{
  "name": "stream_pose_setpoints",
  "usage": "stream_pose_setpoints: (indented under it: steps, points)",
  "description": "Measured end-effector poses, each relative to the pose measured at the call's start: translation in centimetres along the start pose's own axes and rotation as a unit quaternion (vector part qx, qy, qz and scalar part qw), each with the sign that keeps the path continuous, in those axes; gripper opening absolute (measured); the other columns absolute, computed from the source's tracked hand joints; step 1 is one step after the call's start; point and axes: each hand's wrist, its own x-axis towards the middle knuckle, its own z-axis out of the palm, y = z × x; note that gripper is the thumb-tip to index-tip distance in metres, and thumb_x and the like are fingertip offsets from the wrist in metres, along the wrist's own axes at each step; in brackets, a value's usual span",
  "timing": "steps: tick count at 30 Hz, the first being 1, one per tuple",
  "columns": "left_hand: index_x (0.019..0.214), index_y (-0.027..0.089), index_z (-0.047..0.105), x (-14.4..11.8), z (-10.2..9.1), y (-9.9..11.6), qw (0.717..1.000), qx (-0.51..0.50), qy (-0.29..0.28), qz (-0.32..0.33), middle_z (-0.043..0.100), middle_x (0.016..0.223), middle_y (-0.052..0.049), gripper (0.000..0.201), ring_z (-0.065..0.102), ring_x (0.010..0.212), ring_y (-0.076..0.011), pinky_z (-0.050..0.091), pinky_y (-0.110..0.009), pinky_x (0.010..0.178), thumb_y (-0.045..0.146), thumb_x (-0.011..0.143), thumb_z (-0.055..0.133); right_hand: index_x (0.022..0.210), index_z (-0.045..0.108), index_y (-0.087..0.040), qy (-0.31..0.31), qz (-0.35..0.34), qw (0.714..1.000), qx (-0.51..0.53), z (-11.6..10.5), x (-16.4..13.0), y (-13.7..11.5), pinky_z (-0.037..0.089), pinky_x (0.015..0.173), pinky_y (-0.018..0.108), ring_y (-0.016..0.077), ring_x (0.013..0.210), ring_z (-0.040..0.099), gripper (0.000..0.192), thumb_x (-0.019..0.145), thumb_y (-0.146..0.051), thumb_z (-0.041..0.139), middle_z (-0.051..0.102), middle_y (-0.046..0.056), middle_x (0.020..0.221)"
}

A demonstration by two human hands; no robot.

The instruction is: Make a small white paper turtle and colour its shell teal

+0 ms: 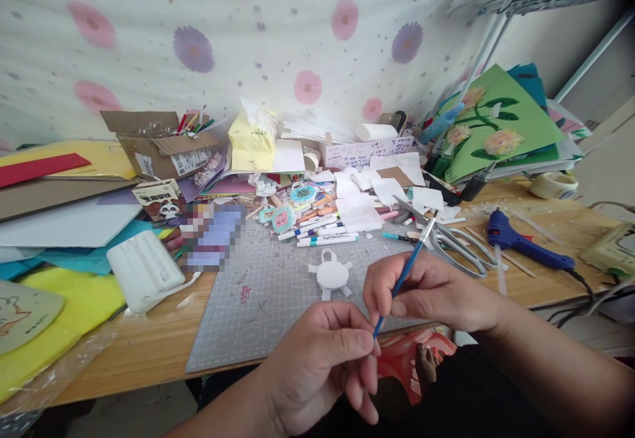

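Observation:
A thin blue paintbrush [409,267] stands slanted between my two hands, its bristle end pointing up and away. My right hand [421,289] is closed around the middle of the handle. Lower down, my left hand [335,358] pinches the handle's bottom end between thumb and forefinger, the other fingers curled loosely. Just beyond my hands, a small white paper turtle shape [332,275] with a loop on top lies on the grey cutting mat [238,319].
Scissors [464,246] and a blue glue gun [526,243] lie to the right. Several markers [327,240] and paper scraps [357,210] crowd the mat's far edge. A white power bank [146,269], coloured sheets and a cardboard box [163,150] are on the left.

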Motion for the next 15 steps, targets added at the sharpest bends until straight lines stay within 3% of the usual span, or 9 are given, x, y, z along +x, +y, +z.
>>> stream_pose_setpoints:
  steps: [5, 9, 12, 15]
  points:
    - [0.067, 0.016, 0.048, 0.1, -0.6, -0.1, 0.989, 0.147, -0.012, 0.033, 0.054, 0.044, 0.003, 0.046, 0.039, 0.031, -0.0030, 0.031, -0.013, 0.033, 0.057, 0.064, 0.067, 0.081, 0.061, -0.014, 0.031, 0.040, 0.998, 0.031, 0.1, -0.5, 0.3, 0.045, 0.070, 0.027, 0.0137, 0.073, 0.059, 0.010, 0.084, -0.024, 0.060, 0.062, 0.004, 0.077]
    - [0.057, 0.018, 0.043, 0.5, -1.2, -0.1, 0.944, 0.312, 0.046, 0.095, 0.046, 0.046, 0.003, 0.056, 0.035, 0.039, -0.0043, 0.025, -0.017, 0.038, 0.072, 0.061, 0.056, 0.082, 0.061, -0.015, 0.045, 0.054, 0.997, 0.028, 0.4, -0.8, 0.9, 0.045, 0.070, 0.026, 0.0134, 0.074, 0.060, 0.013, 0.085, -0.027, 0.060, 0.061, 0.002, 0.076]
    - [0.054, 0.019, 0.041, 0.3, -0.7, 0.0, 0.893, 0.423, 0.079, 0.133, 0.041, 0.046, 0.003, 0.045, 0.033, 0.042, -0.0067, 0.022, -0.020, 0.040, 0.060, 0.071, 0.049, 0.082, 0.062, -0.015, 0.050, 0.052, 0.997, 0.016, 0.6, -1.0, 1.1, 0.044, 0.069, 0.024, 0.0124, 0.073, 0.059, 0.013, 0.084, -0.028, 0.061, 0.060, 0.001, 0.075]
    - [0.052, 0.020, 0.037, -0.1, -0.1, 0.2, 0.857, 0.489, 0.078, 0.140, 0.035, 0.045, 0.004, 0.029, 0.031, 0.044, -0.0075, 0.021, -0.022, 0.042, 0.038, 0.073, 0.046, 0.084, 0.061, -0.015, 0.044, 0.065, 0.997, 0.023, 0.8, -1.2, 1.2, 0.042, 0.066, 0.023, 0.0112, 0.071, 0.057, 0.012, 0.085, -0.027, 0.061, 0.060, 0.001, 0.076]
